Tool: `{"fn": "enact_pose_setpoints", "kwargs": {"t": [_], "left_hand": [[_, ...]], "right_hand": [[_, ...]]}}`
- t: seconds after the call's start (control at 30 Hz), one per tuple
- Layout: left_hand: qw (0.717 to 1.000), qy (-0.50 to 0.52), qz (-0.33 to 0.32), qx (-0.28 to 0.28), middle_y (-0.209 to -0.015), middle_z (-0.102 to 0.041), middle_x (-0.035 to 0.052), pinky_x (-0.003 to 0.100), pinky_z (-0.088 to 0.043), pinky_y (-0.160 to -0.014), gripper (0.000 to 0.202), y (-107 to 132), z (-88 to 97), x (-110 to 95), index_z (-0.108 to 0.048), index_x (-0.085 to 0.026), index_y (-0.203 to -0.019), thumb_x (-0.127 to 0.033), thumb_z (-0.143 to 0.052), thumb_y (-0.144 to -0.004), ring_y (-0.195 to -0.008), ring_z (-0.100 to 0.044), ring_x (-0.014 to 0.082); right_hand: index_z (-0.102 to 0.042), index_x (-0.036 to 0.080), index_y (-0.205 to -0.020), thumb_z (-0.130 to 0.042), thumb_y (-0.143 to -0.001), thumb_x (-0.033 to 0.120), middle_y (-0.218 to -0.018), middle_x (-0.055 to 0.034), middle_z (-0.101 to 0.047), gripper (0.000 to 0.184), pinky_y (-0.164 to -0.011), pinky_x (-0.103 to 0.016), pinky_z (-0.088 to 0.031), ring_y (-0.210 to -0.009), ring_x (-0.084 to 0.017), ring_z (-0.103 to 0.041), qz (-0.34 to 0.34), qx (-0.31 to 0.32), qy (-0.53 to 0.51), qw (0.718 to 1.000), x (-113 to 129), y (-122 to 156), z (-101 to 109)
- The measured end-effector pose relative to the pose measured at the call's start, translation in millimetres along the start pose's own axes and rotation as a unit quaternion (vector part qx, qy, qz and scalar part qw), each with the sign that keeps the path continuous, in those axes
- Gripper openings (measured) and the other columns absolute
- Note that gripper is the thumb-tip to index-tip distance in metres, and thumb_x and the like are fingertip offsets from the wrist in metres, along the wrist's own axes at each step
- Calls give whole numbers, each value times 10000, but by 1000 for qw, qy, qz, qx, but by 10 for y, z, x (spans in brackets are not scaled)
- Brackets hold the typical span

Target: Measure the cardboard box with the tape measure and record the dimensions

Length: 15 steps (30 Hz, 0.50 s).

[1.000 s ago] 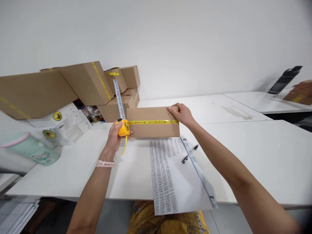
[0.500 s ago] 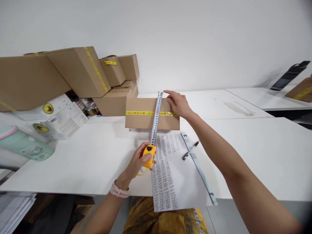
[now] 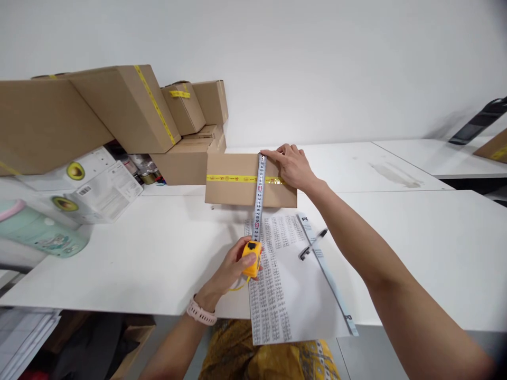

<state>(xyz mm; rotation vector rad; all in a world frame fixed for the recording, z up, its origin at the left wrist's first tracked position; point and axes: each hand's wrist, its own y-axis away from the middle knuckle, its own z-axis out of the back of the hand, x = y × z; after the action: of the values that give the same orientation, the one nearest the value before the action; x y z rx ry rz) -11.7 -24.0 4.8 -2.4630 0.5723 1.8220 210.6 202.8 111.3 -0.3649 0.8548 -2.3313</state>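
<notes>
A long brown cardboard box (image 3: 232,192) is sitting closed in front of me on the white table (image 3: 158,253), just beyond a printed sheet (image 3: 312,301). A yellow printed strip (image 3: 227,178) is running along the box's length, with a shiny patch showing near its right end. The yellow tape measure (image 3: 257,252) is showing a black button on top, and its thin yellow strap is looping below. Its pale metal blade (image 3: 259,198) is stretching straight across the box, over the strip and past the near edge, its black numerals and red marks facing up.

My left hand (image 3: 229,272) is grasping the case over the sheet's left side, thumb pressing along the top and fingers wrapping beneath. That forearm is slanting up from below, a pink band (image 3: 201,311) circling the wrist.

My right hand (image 3: 296,168) is reaching over the box's far right part, index finger pointing left and touching the blade's end at the far edge. The other fingers are bending; I cannot tell how firmly they are gripping the cardboard. A pen (image 3: 312,245) is lying on the sheet, left of that forearm.
</notes>
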Motion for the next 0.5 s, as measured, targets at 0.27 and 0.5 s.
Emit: {"fn": "enact_pose_setpoints", "kwargs": {"t": [0.27, 0.5], "left_hand": [[999, 6, 36, 22, -1184, -594, 108, 310, -593, -608, 625, -10, 51, 5, -493, -237, -1272, -531, -795, -811, -808, -727, 217], [999, 18, 36, 24, -1185, -591, 120, 306, -585, -584, 618, -40, 41, -9, -490, -205, -1260, -528, -783, -822, -778, -727, 212]], "right_hand": [[-567, 366, -1386, -340, -1019, 210, -1117, -113, -574, 460, -807, -420, -386, -973, -288, -461, -4, 4, 42, 999, 152, 31, 67], [-558, 347, -1391, -369, -988, 142, -1136, -111, -584, 490, -791, -387, -348, -966, -276, -452, -17, 19, 88, 996, 214, 34, 107]]}}
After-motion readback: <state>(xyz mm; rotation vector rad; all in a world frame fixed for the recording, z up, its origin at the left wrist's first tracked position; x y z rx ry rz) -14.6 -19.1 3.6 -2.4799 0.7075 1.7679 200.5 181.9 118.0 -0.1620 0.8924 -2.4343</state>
